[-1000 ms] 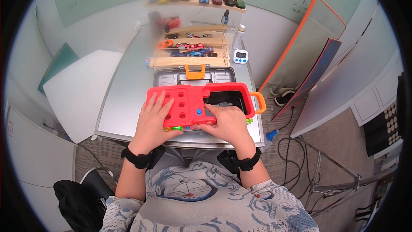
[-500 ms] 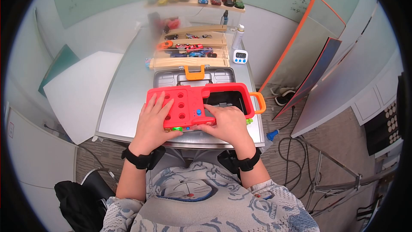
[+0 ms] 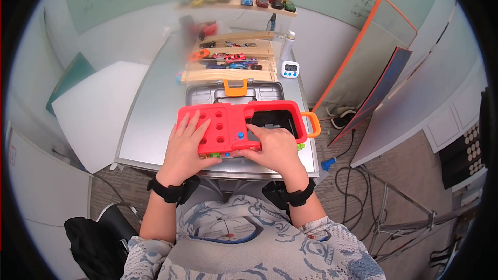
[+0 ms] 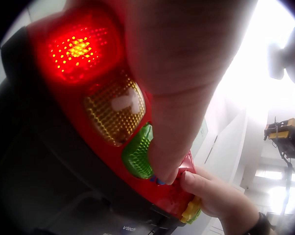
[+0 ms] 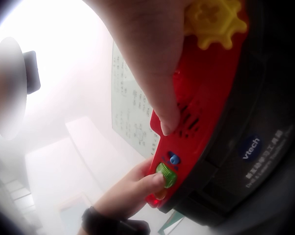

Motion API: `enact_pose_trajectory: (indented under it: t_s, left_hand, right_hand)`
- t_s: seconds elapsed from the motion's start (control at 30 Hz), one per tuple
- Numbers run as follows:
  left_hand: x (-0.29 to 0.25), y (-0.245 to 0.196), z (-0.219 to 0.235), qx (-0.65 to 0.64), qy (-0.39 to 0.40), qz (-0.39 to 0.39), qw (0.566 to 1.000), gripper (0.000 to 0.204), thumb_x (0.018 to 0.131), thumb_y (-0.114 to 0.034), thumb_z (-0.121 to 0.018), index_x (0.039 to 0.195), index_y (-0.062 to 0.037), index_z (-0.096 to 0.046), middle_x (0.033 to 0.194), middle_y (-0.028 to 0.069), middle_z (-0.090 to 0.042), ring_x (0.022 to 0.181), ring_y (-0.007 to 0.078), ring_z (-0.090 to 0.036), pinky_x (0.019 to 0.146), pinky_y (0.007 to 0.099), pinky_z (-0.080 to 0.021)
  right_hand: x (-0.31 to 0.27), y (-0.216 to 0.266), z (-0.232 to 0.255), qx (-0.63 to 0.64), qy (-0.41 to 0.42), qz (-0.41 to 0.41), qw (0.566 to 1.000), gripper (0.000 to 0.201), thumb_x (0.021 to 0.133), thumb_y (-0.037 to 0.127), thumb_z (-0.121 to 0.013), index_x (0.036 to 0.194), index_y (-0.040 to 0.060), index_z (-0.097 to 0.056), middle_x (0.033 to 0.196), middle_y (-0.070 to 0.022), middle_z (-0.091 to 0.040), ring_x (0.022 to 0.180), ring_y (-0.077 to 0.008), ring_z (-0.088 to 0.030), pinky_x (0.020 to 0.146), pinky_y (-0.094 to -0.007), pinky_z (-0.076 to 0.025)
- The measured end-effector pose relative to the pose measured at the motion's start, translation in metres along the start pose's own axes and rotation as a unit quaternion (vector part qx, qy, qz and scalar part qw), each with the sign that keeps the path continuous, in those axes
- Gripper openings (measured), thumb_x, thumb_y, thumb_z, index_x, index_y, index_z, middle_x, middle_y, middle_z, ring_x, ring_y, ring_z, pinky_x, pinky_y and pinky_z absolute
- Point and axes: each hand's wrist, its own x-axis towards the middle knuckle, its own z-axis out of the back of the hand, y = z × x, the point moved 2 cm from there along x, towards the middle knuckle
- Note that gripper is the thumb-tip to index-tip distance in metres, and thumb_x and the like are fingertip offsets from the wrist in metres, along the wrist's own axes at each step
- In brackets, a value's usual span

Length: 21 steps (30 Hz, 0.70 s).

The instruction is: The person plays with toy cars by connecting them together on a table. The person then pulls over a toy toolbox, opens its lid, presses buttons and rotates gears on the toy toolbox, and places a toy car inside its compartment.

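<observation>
A red toy toolbox point(image 3: 236, 111) with a dark body lies on the table in front of me. My left hand point(image 3: 184, 148) rests over its holed top, fingers spread and straight, thumb along the front edge. That thumb lies beside the green light point(image 4: 137, 152) in the left wrist view. A red light point(image 4: 76, 49) glows at the end of the row, past a yellow light point(image 4: 115, 107). My right hand point(image 3: 277, 150) grips the wall by the open compartment, its thumb over the front panel near the speaker slots point(image 5: 189, 120). A yellow gear point(image 5: 216, 22) sits on the same panel.
The toolbox's grey lid point(image 3: 199, 93) is folded back behind it. Wooden racks point(image 3: 223, 75) of toy cars stand farther back, with a white timer point(image 3: 290, 69) and a spray bottle point(image 3: 288, 44) at the right. An orange-framed board point(image 3: 358, 46) leans beside the table.
The green light at the toolbox's front looks dimmer than half a second ago. Both hands have stayed in place.
</observation>
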Motion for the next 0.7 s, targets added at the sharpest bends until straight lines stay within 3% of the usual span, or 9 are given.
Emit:
enact_pose_trajectory:
  t_s: [0.1, 0.23, 0.3, 0.43, 0.47, 0.53, 0.57, 0.6, 0.7]
  left_hand:
    - [0.0, -0.003, 0.002, -0.004, 0.007, 0.013, 1.0, 0.089, 0.054, -0.039, -0.078, 0.129, -0.007, -0.041, 0.139, 0.0189, -0.03, 0.129, 0.0363, -0.025, 0.103, 0.05, -0.022]
    - [0.0, -0.001, 0.004, -0.034, -0.01, 0.032, 0.999, 0.089, 0.058, -0.042, -0.075, 0.131, -0.0073, -0.038, 0.141, 0.0183, -0.025, 0.132, 0.0354, -0.02, 0.103, 0.0531, -0.018]
    - [-0.001, -0.001, 0.005, -0.041, -0.015, 0.034, 0.998, 0.09, 0.059, -0.041, -0.073, 0.133, -0.0076, -0.035, 0.142, 0.0185, -0.023, 0.132, 0.0352, -0.019, 0.104, 0.0527, -0.017]
    - [-0.002, 0.001, 0.005, -0.071, -0.057, 0.025, 0.995, 0.094, 0.063, -0.046, -0.07, 0.136, -0.0046, -0.027, 0.143, 0.0193, -0.02, 0.132, 0.0368, -0.017, 0.103, 0.0548, -0.015]
    - [-0.001, 0.005, 0.006, -0.068, -0.059, 0.022, 0.996, 0.094, 0.063, -0.046, -0.07, 0.136, -0.0046, -0.027, 0.143, 0.0193, -0.02, 0.132, 0.0368, -0.017, 0.103, 0.0548, -0.015]
    - [0.002, 0.014, 0.017, -0.206, -0.186, 0.001, 0.961, 0.097, 0.067, -0.052, -0.064, 0.138, -0.0021, -0.021, 0.144, 0.0201, -0.017, 0.133, 0.0363, -0.015, 0.106, 0.0496, -0.012]
    - [0.007, 0.015, 0.027, -0.247, -0.242, -0.024, 0.938, 0.1, 0.072, -0.063, -0.053, 0.139, 0.0006, -0.015, 0.145, 0.0202, -0.015, 0.134, 0.0339, -0.013, 0.108, 0.043, -0.01]
    - [0.013, 0.014, 0.033, -0.244, -0.239, -0.028, 0.939, 0.1, 0.072, -0.063, -0.053, 0.139, 0.0006, -0.015, 0.145, 0.0202, -0.015, 0.134, 0.0339, -0.013, 0.108, 0.043, -0.01]
    - [0.029, -0.008, 0.044, -0.273, -0.216, -0.165, 0.923, 0.103, 0.073, -0.07, -0.044, 0.138, 0.0029, -0.012, 0.145, 0.0207, -0.012, 0.135, 0.0324, -0.011, 0.108, 0.0395, -0.009]
  right_hand:
    - [0.001, 0.0, 0.001, 0.014, 0.048, -0.025, 0.998, 0.063, 0.061, 0.049, -0.07, 0.106, 0.0062, -0.06, 0.081, -0.0119, -0.065, 0.076, -0.0242, -0.063, 0.072, -0.0345, -0.047]
    - [0.003, -0.001, 0.004, 0.069, 0.002, -0.012, 0.998, 0.072, 0.06, 0.045, -0.072, 0.118, 0.0063, -0.052, 0.106, -0.014, -0.06, 0.097, -0.0251, -0.058, 0.084, -0.0365, -0.043]
    - [0.004, -0.003, 0.009, 0.13, -0.015, -0.008, 0.991, 0.082, 0.06, 0.041, -0.074, 0.127, 0.0081, -0.042, 0.126, -0.0136, -0.047, 0.116, -0.0264, -0.045, 0.095, -0.0395, -0.035]
    - [0.0, -0.005, 0.007, 0.102, -0.018, 0.004, 0.995, 0.089, 0.06, 0.039, -0.074, 0.133, 0.0066, -0.034, 0.136, -0.0163, -0.035, 0.124, -0.031, -0.035, 0.1, -0.041, -0.029]
    - [0.0, -0.008, 0.008, 0.15, -0.077, 0.006, 0.986, 0.092, 0.061, 0.042, -0.073, 0.134, 0.0049, -0.03, 0.138, -0.0175, -0.031, 0.126, -0.0328, -0.032, 0.102, -0.0413, -0.027]
    - [0.002, -0.016, 0.018, 0.228, -0.176, 0.026, 0.957, 0.1, 0.067, 0.053, -0.066, 0.138, 0.0004, -0.019, 0.143, -0.0206, -0.019, 0.13, -0.0349, -0.024, 0.105, -0.041, -0.021]
    - [0.003, -0.016, 0.025, 0.276, -0.226, 0.02, 0.934, 0.1, 0.069, 0.057, -0.062, 0.138, 0.0004, -0.018, 0.143, -0.0207, -0.019, 0.131, -0.034, -0.023, 0.106, -0.0413, -0.02]
    - [0.003, -0.016, 0.032, 0.322, -0.275, 0.012, 0.906, 0.1, 0.07, 0.062, -0.058, 0.138, 0.0005, -0.017, 0.143, -0.0207, -0.018, 0.132, -0.0332, -0.022, 0.106, -0.0417, -0.019]
    - [0.007, -0.006, 0.05, 0.393, -0.324, 0.038, 0.86, 0.102, 0.07, 0.065, -0.055, 0.139, 0.0017, -0.015, 0.144, -0.0207, -0.016, 0.133, -0.0328, -0.018, 0.106, -0.0424, -0.018]
